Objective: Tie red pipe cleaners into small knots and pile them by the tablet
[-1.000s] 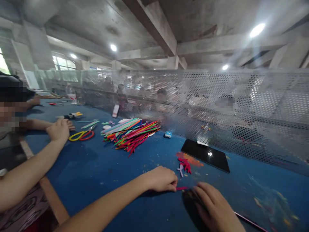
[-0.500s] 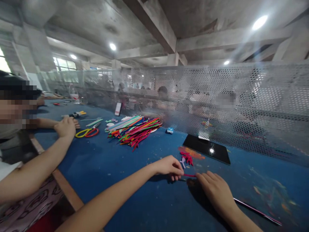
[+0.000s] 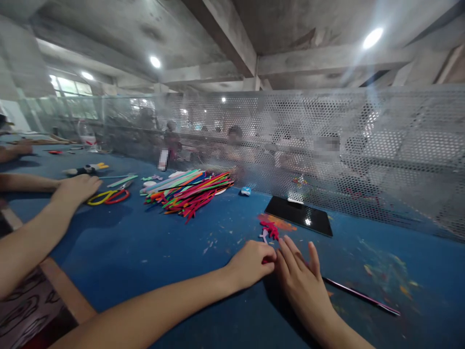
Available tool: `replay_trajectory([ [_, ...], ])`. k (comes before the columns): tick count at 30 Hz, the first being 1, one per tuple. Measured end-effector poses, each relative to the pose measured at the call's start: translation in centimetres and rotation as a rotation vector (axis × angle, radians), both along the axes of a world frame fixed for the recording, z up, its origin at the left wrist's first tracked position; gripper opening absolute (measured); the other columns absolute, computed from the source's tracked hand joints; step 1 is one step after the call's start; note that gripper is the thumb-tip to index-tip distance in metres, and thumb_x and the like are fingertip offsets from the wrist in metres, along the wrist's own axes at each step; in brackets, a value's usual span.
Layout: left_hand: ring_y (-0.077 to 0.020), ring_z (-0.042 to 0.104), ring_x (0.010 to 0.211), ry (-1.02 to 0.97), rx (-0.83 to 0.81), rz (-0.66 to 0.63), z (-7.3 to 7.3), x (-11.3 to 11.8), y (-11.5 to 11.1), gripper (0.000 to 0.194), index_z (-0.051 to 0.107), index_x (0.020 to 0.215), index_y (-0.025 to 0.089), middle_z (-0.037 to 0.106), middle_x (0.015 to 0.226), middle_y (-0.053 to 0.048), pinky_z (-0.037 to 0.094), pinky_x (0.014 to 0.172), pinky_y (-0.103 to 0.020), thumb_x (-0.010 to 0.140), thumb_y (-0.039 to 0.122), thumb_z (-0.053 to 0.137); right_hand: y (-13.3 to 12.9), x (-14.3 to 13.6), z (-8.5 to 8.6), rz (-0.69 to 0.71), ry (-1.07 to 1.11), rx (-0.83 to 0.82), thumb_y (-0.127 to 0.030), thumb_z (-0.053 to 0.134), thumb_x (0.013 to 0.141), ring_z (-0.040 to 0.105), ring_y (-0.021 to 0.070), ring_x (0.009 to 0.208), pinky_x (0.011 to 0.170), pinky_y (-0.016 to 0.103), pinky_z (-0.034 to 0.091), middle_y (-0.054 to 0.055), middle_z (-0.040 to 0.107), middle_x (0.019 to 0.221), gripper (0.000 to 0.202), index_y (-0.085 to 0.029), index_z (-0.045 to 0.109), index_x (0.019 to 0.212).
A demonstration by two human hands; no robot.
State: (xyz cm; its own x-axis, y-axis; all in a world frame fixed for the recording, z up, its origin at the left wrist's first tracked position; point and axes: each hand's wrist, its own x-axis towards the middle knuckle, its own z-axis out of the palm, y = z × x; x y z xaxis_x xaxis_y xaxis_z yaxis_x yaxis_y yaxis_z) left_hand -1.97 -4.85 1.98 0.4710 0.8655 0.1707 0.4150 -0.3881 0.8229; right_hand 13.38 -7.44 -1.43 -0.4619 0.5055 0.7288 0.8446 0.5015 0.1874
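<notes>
**Fingers [image 3: 289, 253] meet closely, a small red piece [image 3: 266, 261] at the left tips**

My left hand [image 3: 250, 261] curls around this piece, of which only a little is seen. On my right hand [image 3: 305, 287] the fingers are nearly straight, their tips just beside the left ones, and the outermost stands apart; the thumb is hidden, so whether it pinches something I cannot tell. Just beyond the fingertips lie red twisted shapes [image 3: 269, 229] and a pale purple one [image 3: 264, 236]. Farther beyond rests a black panel [image 3: 300, 214]. To the right of my fingers lies a thin dark stick [image 3: 363, 293]; well to their left, a pile of coloured strips [image 3: 192, 191].
</notes>
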Motion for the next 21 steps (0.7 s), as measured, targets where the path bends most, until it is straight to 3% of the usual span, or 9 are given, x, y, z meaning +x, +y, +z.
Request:
replay_trajectory([
  [3,-0.0164,0.054,0.076,-0.006,0.017,-0.034,0.6,-0.2,-0.3,0.008,0.066,0.069,0.018,0.062,0.072,0.000,0.036,0.078,-0.027,0.065,0.016,0.059,0.2,0.5,0.2,0.039,-0.068,0.001,-0.002,0.029,0.082,0.058,0.0220,0.087,0.102,0.053,0.012,0.009,0.064,0.081,0.033,-0.015,0.060,0.085],
  [6,-0.0154,0.057,0.072,-0.075,-0.060,-0.040,0.8,-0.4,0.4,0.007,0.067,0.069,0.017,0.064,0.069,0.000,0.040,0.073,-0.025,0.066,0.023,0.063,1.0,1.4,0.5,0.097,-0.145,-0.012,-0.010,0.035,0.086,0.052,0.0145,0.058,0.101,0.055,0.016,-0.002,0.053,0.055,0.030,-0.020,0.056,0.067],
  [10,-0.0124,0.057,0.053,-0.234,-0.257,0.027,0.6,-0.8,2.3,0.021,0.064,0.070,0.012,0.062,0.056,0.000,0.046,0.058,-0.025,0.065,0.032,0.066,2.1,2.5,0.9,0.097,-0.112,0.012,-0.019,0.038,0.089,0.047,0.0120,0.057,0.100,0.052,0.019,-0.003,0.050,0.055,0.030,-0.021,0.054,0.063],
  [13,-0.0100,0.057,0.050,-0.354,-0.368,0.094,0.5,-1.2,3.5,0.025,0.062,0.069,0.011,0.062,0.056,0.000,0.048,0.057,-0.025,0.061,0.033,0.070,2.6,3.0,1.3,0.067,-0.102,0.012,-0.019,0.037,0.090,0.046,0.0120,0.058,0.099,0.049,0.021,-0.003,0.050,0.056,0.031,-0.021,0.054,0.064],
  [21,-0.0049,0.057,0.050,-0.613,-0.499,0.218,1.6,-3.0,5.0,0.015,0.060,0.074,0.011,0.064,0.062,-0.001,0.047,0.051,-0.014,0.070,0.023,0.067,3.6,3.8,0.8,-0.043,-0.051,-0.016,-0.021,0.037,0.091,0.048,0.0114,0.057,0.096,0.042,0.025,-0.002,0.053,0.055,0.033,-0.018,0.053,0.062],
])
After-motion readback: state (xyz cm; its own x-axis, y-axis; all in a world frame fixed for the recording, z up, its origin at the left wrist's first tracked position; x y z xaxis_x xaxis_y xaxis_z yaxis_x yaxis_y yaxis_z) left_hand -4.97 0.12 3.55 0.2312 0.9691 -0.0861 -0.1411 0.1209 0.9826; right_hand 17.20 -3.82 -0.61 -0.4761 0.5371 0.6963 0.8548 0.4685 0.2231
